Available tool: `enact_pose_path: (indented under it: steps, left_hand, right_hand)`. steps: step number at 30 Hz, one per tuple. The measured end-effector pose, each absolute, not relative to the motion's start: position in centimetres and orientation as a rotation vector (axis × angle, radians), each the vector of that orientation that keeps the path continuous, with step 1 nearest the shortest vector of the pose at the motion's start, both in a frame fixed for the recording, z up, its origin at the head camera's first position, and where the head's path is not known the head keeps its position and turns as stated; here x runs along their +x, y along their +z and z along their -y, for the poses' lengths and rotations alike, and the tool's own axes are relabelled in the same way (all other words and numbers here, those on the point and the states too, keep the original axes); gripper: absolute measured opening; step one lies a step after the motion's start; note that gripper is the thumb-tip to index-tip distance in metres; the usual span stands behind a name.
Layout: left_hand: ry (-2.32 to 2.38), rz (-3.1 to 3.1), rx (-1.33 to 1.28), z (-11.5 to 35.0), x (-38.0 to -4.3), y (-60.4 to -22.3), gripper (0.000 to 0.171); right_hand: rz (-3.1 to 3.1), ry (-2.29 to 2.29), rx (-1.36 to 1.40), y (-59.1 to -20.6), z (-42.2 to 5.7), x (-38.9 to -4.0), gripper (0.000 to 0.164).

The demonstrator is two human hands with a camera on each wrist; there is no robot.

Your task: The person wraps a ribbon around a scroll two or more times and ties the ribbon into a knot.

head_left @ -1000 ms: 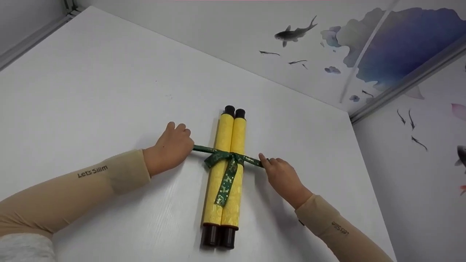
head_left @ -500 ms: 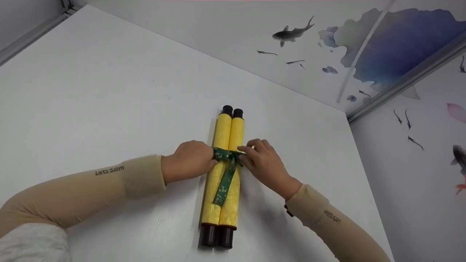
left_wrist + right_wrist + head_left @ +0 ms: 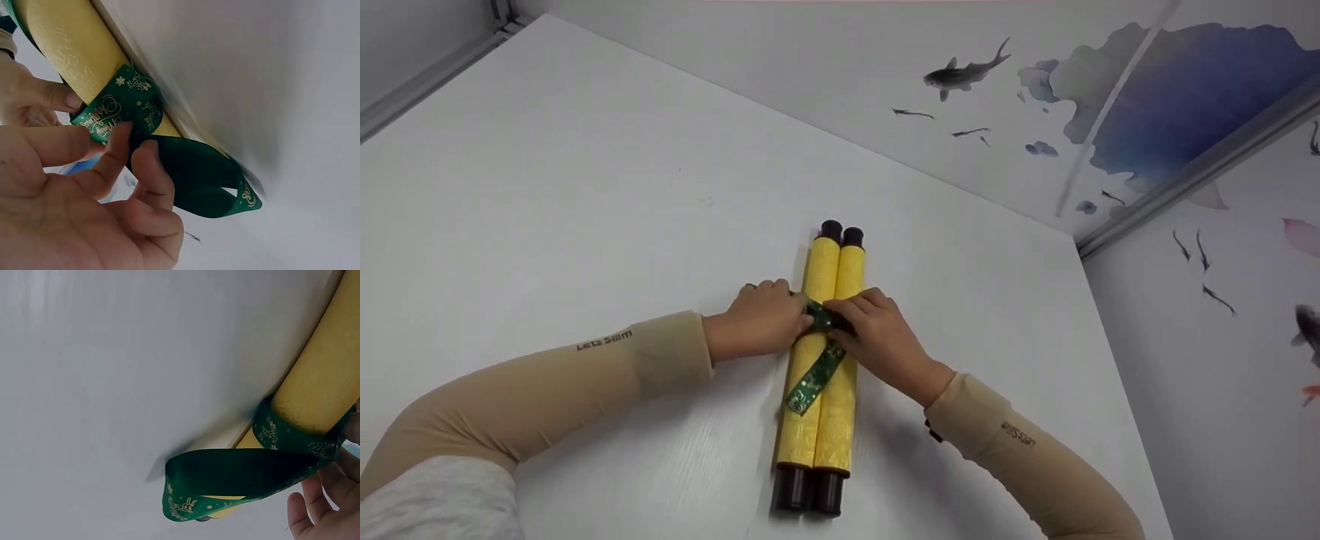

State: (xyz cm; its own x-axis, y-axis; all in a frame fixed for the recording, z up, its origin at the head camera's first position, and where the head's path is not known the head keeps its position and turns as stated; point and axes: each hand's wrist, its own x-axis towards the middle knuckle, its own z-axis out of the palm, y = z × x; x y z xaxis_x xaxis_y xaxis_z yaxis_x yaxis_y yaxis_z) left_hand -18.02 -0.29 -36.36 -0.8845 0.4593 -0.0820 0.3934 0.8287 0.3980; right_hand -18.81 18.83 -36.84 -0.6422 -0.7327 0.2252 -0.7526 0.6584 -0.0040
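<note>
Two yellow scrolls (image 3: 834,435) with dark knobs lie side by side, a green ribbon (image 3: 814,381) with gold print wrapped round their middle. From the left, my left hand (image 3: 765,316) pinches the ribbon near the knot with its fingertips. My right hand (image 3: 883,330) grips the ribbon over the right scroll, thumb and fingers covering the knot. One ribbon tail slants down toward the near knobs. A wide ribbon loop (image 3: 197,171) stands out beyond my left fingers in the left wrist view. Another ribbon loop (image 3: 225,472) shows beside my right fingers in the right wrist view.
The scrolls rest on a white table (image 3: 585,187). Behind and to the right stand white wall panels (image 3: 825,60) painted with fish and a blue-purple wash. Beige sleeves (image 3: 675,352) cover both forearms.
Both hands have come inward from the outstretched bow loops to the knot. The right hand now covers the knot, and the hanging ribbon tail has swung left.
</note>
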Motion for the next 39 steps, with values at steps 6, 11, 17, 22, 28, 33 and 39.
enact_pose_path:
  steps: [6, 11, 17, 22, 28, 33, 39]
  left_hand:
    - [0.715, -2.763, 0.63, 0.0, -18.3, -36.8, 0.035]
    - [0.894, -2.689, 0.635, 0.1, -18.1, -36.8, 0.015]
    - [0.936, -2.549, 0.655, 0.3, -16.9, -36.4, 0.032]
    - [0.897, -2.5, 0.654, 0.3, -15.9, -36.2, 0.041]
    - [0.873, -2.53, 0.657, 1.1, -15.5, -36.4, 0.035]
    - [0.732, -2.846, 0.714, 2.3, -16.6, -36.7, 0.021]
    - [0.22, -3.136, 0.97, 1.7, -19.2, -37.3, 0.045]
  right_hand:
    - [2.673, 0.195, 1.189, -37.2, -18.9, -18.6, 0.034]
    - [2.678, 0.205, 1.214, -37.2, -19.0, -18.3, 0.033]
    - [2.577, 0.017, 1.241, -37.3, -19.2, -17.9, 0.032]
    - [2.563, -0.017, 1.229, -37.5, -19.4, -17.8, 0.034]
    - [2.676, 0.212, 1.172, -36.5, -21.5, -18.3, 0.046]
    - [2.906, 0.513, 0.911, -36.7, -24.1, -18.7, 0.047]
    - [3.078, 0.389, 0.804, -37.9, -24.6, -19.5, 0.058]
